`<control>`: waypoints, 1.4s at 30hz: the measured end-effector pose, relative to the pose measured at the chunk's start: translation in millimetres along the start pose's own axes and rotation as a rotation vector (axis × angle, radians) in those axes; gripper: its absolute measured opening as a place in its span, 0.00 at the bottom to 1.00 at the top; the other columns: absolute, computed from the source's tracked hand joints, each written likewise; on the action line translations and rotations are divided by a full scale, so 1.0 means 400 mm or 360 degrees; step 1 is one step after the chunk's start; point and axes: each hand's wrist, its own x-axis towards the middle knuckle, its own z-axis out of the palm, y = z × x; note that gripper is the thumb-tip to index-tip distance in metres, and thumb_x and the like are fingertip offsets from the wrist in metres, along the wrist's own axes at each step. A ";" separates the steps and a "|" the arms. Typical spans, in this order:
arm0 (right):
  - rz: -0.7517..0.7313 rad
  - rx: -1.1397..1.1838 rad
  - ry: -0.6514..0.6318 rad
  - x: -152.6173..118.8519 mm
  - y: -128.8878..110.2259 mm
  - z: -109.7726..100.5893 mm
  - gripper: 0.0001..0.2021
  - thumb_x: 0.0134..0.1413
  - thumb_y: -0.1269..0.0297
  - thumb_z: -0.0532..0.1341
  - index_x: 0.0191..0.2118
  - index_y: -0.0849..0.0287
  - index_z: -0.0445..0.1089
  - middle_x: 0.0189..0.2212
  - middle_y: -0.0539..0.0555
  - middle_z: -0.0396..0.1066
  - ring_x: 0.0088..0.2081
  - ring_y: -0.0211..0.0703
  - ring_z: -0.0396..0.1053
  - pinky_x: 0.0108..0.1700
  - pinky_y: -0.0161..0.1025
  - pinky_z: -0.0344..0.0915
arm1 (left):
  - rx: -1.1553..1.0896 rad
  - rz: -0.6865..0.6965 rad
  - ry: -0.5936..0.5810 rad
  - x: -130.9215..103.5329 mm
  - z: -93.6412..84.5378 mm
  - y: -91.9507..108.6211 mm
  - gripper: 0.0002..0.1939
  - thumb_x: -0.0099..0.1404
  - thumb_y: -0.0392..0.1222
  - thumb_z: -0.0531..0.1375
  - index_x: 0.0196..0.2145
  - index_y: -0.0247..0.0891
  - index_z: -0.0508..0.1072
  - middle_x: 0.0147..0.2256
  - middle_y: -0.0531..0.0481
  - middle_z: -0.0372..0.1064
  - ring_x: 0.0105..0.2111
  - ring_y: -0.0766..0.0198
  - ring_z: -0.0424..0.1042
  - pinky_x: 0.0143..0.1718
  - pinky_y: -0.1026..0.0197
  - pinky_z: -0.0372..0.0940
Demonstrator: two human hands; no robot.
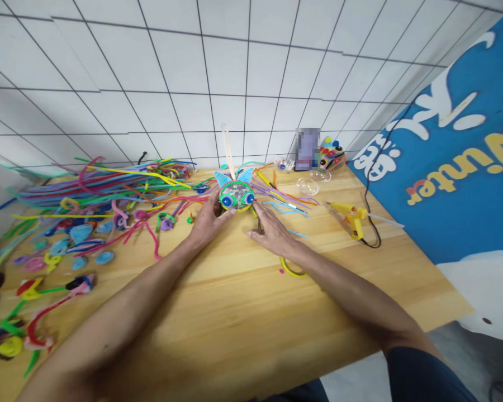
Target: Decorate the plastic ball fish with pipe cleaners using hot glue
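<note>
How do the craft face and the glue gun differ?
The craft face is round with pointed blue ears; the glue gun is pistol-shaped with a cord. The craft face is many-coloured, the glue gun mostly yellow. The craft face is between the left hand and right hand; the glue gun lies clear of both. Both show yellow.

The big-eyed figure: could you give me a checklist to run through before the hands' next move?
1. Left hand at the figure: ok, thumb at its lower edge.
2. Right hand gripping firmly: cannot tell.
3. Both eyes on: ok.
4. Both ears up: ok.
5. Glue gun apart from the hands: ok; whether hot, cannot tell.
6. Yellow ring fully visible: not ok, partly behind the right forearm.
</note>
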 end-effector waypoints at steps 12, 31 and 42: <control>0.0038 0.0027 0.0186 -0.003 -0.015 -0.024 0.36 0.65 0.59 0.65 0.75 0.56 0.57 0.71 0.65 0.64 0.72 0.60 0.62 0.73 0.63 0.60 | 0.0052 0.0059 0.0001 -0.004 0.000 -0.004 0.42 0.65 0.64 0.69 0.69 0.42 0.65 0.65 0.37 0.71 0.67 0.42 0.70 0.70 0.37 0.63; 0.0234 0.0546 0.0812 0.010 -0.073 -0.121 0.16 0.70 0.48 0.61 0.53 0.52 0.75 0.50 0.56 0.80 0.52 0.52 0.77 0.59 0.54 0.73 | -0.0257 0.0037 0.0368 -0.019 -0.030 0.011 0.37 0.72 0.71 0.58 0.67 0.43 0.64 0.63 0.37 0.70 0.60 0.49 0.74 0.64 0.43 0.69; 0.0164 0.0160 0.0791 -0.086 -0.041 -0.224 0.10 0.69 0.55 0.61 0.44 0.53 0.77 0.40 0.54 0.82 0.43 0.50 0.78 0.50 0.50 0.74 | -0.0246 0.0122 0.0671 0.006 -0.147 0.122 0.27 0.75 0.67 0.57 0.53 0.39 0.73 0.51 0.45 0.75 0.49 0.59 0.74 0.54 0.52 0.70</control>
